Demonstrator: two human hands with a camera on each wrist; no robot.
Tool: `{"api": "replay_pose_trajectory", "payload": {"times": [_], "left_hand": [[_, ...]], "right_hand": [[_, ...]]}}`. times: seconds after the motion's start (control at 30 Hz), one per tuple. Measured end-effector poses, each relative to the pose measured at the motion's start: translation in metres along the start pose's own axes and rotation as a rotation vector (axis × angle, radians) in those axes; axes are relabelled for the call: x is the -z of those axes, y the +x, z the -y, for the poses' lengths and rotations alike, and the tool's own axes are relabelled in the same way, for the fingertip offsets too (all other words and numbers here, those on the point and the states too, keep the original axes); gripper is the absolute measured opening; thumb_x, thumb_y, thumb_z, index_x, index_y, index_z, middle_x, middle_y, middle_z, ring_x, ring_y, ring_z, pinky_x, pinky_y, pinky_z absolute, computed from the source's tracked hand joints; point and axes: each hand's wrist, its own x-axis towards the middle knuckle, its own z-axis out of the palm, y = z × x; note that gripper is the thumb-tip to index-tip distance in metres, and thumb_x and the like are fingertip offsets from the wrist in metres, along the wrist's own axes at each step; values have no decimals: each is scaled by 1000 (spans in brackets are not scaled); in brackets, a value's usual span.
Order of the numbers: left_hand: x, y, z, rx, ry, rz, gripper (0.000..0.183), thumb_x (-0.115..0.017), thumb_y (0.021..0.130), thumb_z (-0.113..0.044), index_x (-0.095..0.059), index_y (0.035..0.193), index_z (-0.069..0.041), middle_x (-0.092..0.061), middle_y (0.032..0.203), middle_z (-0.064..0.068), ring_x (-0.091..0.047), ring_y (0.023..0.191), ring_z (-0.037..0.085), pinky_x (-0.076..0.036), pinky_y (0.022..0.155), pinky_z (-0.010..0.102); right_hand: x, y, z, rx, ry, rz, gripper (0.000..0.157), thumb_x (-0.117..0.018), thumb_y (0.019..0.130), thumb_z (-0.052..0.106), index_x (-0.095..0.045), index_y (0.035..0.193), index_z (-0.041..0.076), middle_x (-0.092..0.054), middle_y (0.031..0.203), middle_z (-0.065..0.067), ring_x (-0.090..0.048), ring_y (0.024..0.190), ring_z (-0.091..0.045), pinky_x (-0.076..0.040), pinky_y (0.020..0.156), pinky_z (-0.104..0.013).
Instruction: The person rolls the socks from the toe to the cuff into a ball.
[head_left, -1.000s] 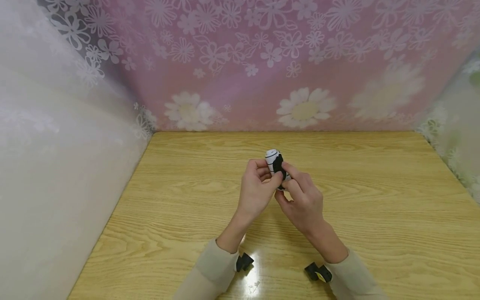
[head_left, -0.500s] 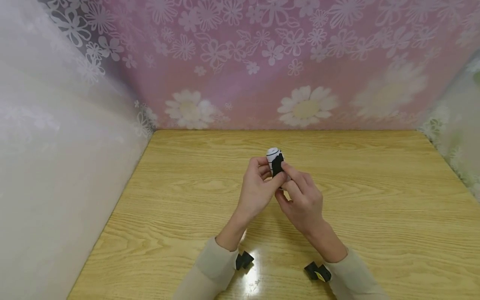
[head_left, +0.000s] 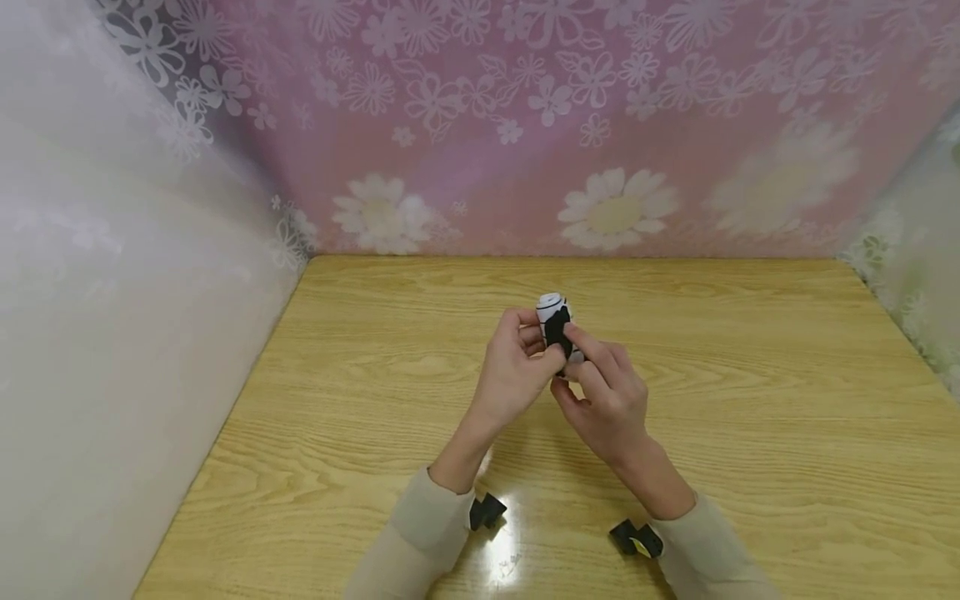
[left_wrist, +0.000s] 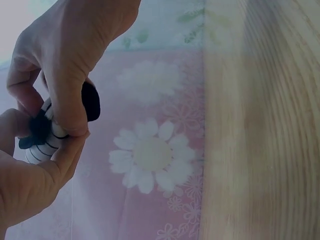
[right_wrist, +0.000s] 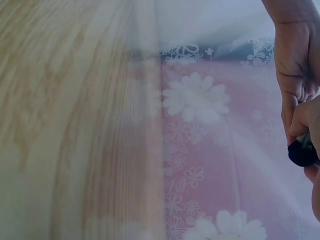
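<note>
The left hand (head_left: 510, 379) curls its fingers round the left side of a white, black-lined roll (head_left: 553, 317), thumb on its black patch (head_left: 558, 332); the right hand (head_left: 609, 400) pinches the roll's right side, index fingertip at that patch's edge. Between both hands' fingers, the roll's long axis runs forward from the thumbs, leaning slightly left, its coiled end (head_left: 551, 299) pointing out past the fingertips

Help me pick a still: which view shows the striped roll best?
Head view: the striped roll shows its white top, dark lines and black part, though the left hand and right hand partly cover it. The left wrist view shows striped and black parts between the hands; the right wrist, just a dark part near the edge.
</note>
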Motion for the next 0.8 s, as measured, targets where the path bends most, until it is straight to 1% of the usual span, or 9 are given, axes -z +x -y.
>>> {"api": "replay_pose_trajectory", "payload": {"times": [0.13,0.3,0.33,0.4,0.5,0.57,0.6,0.7,0.8], "left_hand": [[3,1,-1,16,6,23,36,-62,89,3,-45,121,0,-69,114,19,-70,100,22,-58,78,31],[5,2,-2,5,1,47,30,-62,96,-5,-46,121,0,-69,111,21,-71,96,22,-58,79,32],[5,2,-2,5,-7,52,29,-61,98,-7,-46,121,1,-69,111,22,-71,95,23,-59,79,32],[5,2,-1,4,-21,54,27,-58,99,-7,-45,121,2,-68,112,24,-71,94,24,-59,78,33],[4,3,-1,6,-47,31,27,-56,99,-4,-44,122,3,-67,115,26,-71,96,26,-58,78,31],[3,3,0,-6,-62,5,28,-56,99,-2,-43,123,4,-66,117,27,-70,99,26,-58,78,30],[3,3,-1,-22,-69,-6,28,-56,98,-1,-43,123,4,-66,118,27,-69,100,27,-58,78,29],[0,2,0,-90,-72,-24,30,-56,97,3,-43,123,5,-66,118,28,-68,103,27,-58,76,28],[-2,0,3,-191,-14,-16,31,-57,96,6,-43,123,7,-64,120,29,-67,106,30,-59,77,29]], "right_hand": [[1,0,0,-6,26,6,14,-61,87,8,-57,75,1,-70,113,-18,-60,76,-36,-51,57,-43],[2,3,0,-28,101,-1,21,-63,90,16,-57,81,-2,-68,113,-22,-60,78,-36,-52,59,-41],[2,3,-1,-35,122,-3,24,-64,90,19,-58,81,-2,-68,113,-23,-61,78,-36,-52,61,-40],[2,5,0,-60,178,-7,30,-66,90,23,-58,81,-3,-67,112,-25,-62,81,-36,-54,68,-31],[5,10,2,-132,262,6,35,-67,91,27,-59,82,-7,-68,110,-26,-64,87,-38,-51,76,-21],[10,15,5,-204,294,34,34,-67,91,24,-61,86,-9,-68,111,-25,-66,89,-37,-51,78,-19],[13,17,6,-242,299,56,32,-67,90,22,-62,90,-9,-69,111,-24,-67,91,-36,-52,76,-20],[23,26,11,-362,283,135,27,-69,86,12,-64,102,-9,-70,109,-18,-69,89,-29,-53,70,-22],[32,33,15,-476,273,198,29,-73,82,1,-67,110,-6,-71,106,-16,-69,85,-26,-53,70,-17]]}}
